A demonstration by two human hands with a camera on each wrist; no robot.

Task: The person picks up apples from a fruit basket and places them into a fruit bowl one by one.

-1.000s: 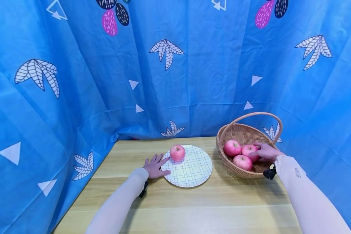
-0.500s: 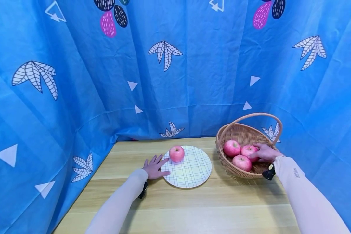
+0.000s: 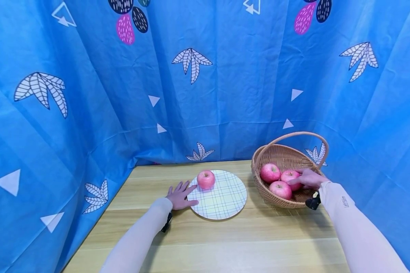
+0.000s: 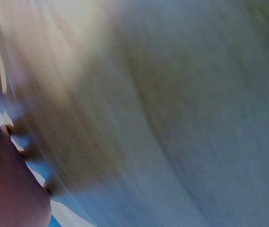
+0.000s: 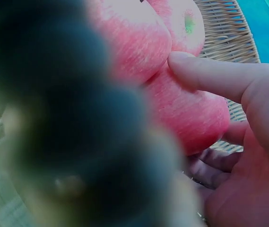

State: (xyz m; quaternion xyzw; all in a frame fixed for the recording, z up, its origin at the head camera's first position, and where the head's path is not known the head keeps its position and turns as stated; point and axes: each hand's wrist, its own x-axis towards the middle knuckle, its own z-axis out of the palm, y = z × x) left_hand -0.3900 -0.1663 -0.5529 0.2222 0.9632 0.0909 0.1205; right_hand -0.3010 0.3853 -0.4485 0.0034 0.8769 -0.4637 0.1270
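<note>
My right hand (image 3: 310,178) reaches into a tilted wicker basket (image 3: 283,152) and grips the right-hand apple (image 3: 287,176) of those inside. In the right wrist view its thumb lies on this pink-red apple (image 5: 191,116), and the fingers curl round the far side, partly hidden. Two more apples touch it: one at the back left (image 3: 270,173) and one in front (image 3: 280,190). My left hand (image 3: 178,197) lies with fingers spread at the left rim of a round checked plate (image 3: 225,199). One apple (image 3: 206,179) sits on the plate, just beyond the left fingertips.
The basket's arched handle (image 3: 300,133) rises above my right hand. A wooden table (image 3: 232,242) carries everything, and a blue patterned curtain (image 3: 242,94) hangs behind it and at both sides. A dark blurred object (image 5: 68,94) blocks the left of the right wrist view.
The head view has shifted very slightly. Both hands keep nearly the same places, and the front apple in the basket has moved a touch to the left.
</note>
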